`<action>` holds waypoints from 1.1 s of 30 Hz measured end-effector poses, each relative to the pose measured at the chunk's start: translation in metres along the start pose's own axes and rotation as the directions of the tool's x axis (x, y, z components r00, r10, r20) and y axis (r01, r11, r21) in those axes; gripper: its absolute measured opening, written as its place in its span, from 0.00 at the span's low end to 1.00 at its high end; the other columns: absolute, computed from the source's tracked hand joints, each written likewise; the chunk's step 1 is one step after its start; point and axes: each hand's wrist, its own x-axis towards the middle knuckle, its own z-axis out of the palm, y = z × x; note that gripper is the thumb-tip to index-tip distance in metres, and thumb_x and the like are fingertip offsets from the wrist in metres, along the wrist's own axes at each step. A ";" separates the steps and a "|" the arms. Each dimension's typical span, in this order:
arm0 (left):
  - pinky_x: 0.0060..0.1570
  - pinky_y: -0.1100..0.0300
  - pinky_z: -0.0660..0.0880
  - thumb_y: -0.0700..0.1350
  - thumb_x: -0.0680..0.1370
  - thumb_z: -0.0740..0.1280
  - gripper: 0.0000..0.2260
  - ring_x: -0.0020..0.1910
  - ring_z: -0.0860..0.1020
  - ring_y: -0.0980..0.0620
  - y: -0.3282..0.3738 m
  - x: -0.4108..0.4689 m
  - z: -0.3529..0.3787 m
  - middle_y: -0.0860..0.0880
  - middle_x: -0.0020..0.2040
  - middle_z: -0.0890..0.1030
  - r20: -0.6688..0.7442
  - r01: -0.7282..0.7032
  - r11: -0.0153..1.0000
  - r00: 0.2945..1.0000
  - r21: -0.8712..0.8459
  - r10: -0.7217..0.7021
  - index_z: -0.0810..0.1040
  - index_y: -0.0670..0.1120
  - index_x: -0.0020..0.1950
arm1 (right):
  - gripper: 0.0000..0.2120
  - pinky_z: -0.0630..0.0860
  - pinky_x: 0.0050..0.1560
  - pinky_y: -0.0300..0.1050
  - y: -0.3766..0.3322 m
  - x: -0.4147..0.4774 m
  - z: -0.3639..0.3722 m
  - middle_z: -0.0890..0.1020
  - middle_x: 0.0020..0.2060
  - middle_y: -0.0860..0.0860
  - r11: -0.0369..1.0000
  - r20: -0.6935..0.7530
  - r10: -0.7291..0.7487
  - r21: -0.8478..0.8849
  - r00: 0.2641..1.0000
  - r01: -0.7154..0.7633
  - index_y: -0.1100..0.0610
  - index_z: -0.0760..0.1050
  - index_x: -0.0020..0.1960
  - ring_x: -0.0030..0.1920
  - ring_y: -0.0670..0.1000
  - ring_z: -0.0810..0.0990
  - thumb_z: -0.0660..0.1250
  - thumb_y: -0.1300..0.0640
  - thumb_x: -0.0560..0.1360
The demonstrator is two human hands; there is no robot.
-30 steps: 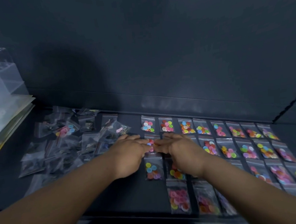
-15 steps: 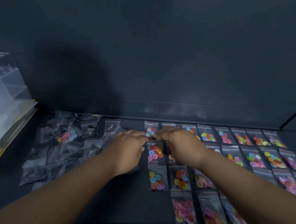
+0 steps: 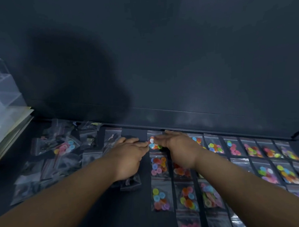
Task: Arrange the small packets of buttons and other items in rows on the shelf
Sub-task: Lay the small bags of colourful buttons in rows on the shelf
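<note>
Both hands lie flat, palm down, fingers straight; nothing looks curled round anything. The left hand (image 3: pixel 128 155) comes in from 7 o'clock, fingertips touching the left edge of the top packet (image 3: pixel 154 143). The right hand (image 3: pixel 179 148) comes in from 5 o'clock, fingers across that pkt's right side. Thumbs are hidden, so I can't rule out a pinch underneath. The pkt heads the leftmost column at 12 o'clock, close to the back lip (image 3: pixel 181 127) of the shelf (image 3: pixel 102 214), w/ a second button packet (image 3: pixel 158 165) just below it toward 6.

Risks, as I read them:
- The right palm & wrist cover the next column at 3 o'clock. A sideways nudge could drag those pkts along and skew the tidy rows (image 3: pixel 254 150) out toward 3–4 o'clock.
- Slick plastic on a smooth dark surface: too much push toward 12 and the pkt could ride up the lip or overlap its neighbour.
- The left wrist lies over a dark packet (image 3: pixel 130 183) at the hand's 6 o'clock. Pulling back could sweep it into the column.
- The loose pile (image 3: pixel 60 158) at 9 o'clock is just beside the left forearm, so a careless swing would probably scatter it further.
- Light is poor and the dark pkts barely show against the shelf, so one is easy to miss or double up.
</note>
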 end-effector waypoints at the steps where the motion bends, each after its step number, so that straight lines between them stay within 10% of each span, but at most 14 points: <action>1: 0.72 0.55 0.46 0.42 0.81 0.54 0.24 0.77 0.49 0.53 0.000 0.001 -0.001 0.58 0.78 0.53 -0.007 -0.008 1.000 1.000 0.001 0.008 0.55 0.54 0.77 | 0.36 0.52 0.75 0.46 0.000 0.000 0.000 0.59 0.75 0.44 1.000 0.004 -0.004 0.003 1.000 0.004 0.48 0.57 0.76 0.76 0.50 0.53 0.58 0.71 0.72; 9: 0.73 0.57 0.46 0.48 0.82 0.55 0.21 0.77 0.52 0.53 -0.012 -0.002 -0.008 0.54 0.77 0.57 -0.117 0.027 0.994 0.992 -0.107 -0.040 0.61 0.53 0.75 | 0.35 0.54 0.75 0.43 -0.008 0.005 0.000 0.63 0.74 0.50 0.998 -0.092 0.022 0.061 0.996 -0.017 0.50 0.62 0.74 0.75 0.52 0.59 0.61 0.71 0.71; 17: 0.64 0.57 0.68 0.52 0.76 0.62 0.20 0.65 0.71 0.48 -0.057 -0.051 -0.025 0.48 0.66 0.75 -0.380 0.104 0.976 0.909 -0.193 -0.172 0.73 0.47 0.67 | 0.22 0.58 0.72 0.40 -0.074 0.020 -0.017 0.66 0.72 0.53 0.995 -0.258 -0.049 0.066 0.965 0.068 0.53 0.65 0.72 0.72 0.54 0.64 0.59 0.52 0.79; 25: 0.51 0.55 0.73 0.47 0.76 0.66 0.10 0.54 0.77 0.45 -0.125 -0.113 -0.015 0.45 0.54 0.80 -0.394 0.377 0.884 0.794 -0.278 -0.463 0.80 0.46 0.55 | 0.22 0.56 0.74 0.46 -0.152 0.057 -0.007 0.63 0.74 0.53 0.968 -0.186 -0.223 0.073 0.957 0.240 0.53 0.62 0.73 0.74 0.54 0.60 0.57 0.52 0.80; 33: 0.47 0.52 0.75 0.56 0.78 0.60 0.15 0.47 0.77 0.47 -0.156 -0.122 0.006 0.48 0.46 0.80 -0.253 0.391 0.882 0.854 -0.264 -0.454 0.81 0.48 0.47 | 0.22 0.54 0.74 0.47 -0.176 0.070 0.012 0.62 0.74 0.52 0.979 0.007 -0.190 0.072 0.982 0.189 0.52 0.60 0.74 0.74 0.54 0.58 0.54 0.51 0.81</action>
